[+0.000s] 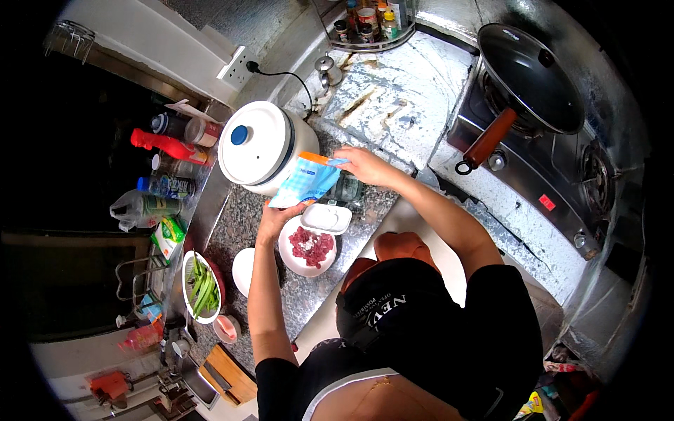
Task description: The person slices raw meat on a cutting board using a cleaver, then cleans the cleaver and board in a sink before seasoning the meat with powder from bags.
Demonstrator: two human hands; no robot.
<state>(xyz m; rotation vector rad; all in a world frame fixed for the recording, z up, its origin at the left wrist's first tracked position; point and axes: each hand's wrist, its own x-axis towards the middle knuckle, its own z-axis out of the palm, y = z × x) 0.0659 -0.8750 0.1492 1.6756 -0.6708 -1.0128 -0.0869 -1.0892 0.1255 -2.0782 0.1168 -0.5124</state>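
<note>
Both my hands are on a blue and white plastic pouch (307, 181) with orange edges, held tilted beside a white electric cooker (246, 158). My right hand (361, 165) pinches its upper corner. At the lower end, my left hand (276, 222) grips the pouch with its fingers closed. Just below the pouch sits a small white rectangular container (326, 219), overlapping the rim of a white plate (288, 254). On that plate lies chopped red meat (312, 247) with a little white powder on top.
Left on the counter are a white dish (243, 271), a basket of cut green vegetables (203, 286), a small bowl with pink food (226, 328), and a knife on a cutting board (228, 373). Bottles (168, 186) line the sill. A lidded wok (531, 78) stands on the stove (547, 168).
</note>
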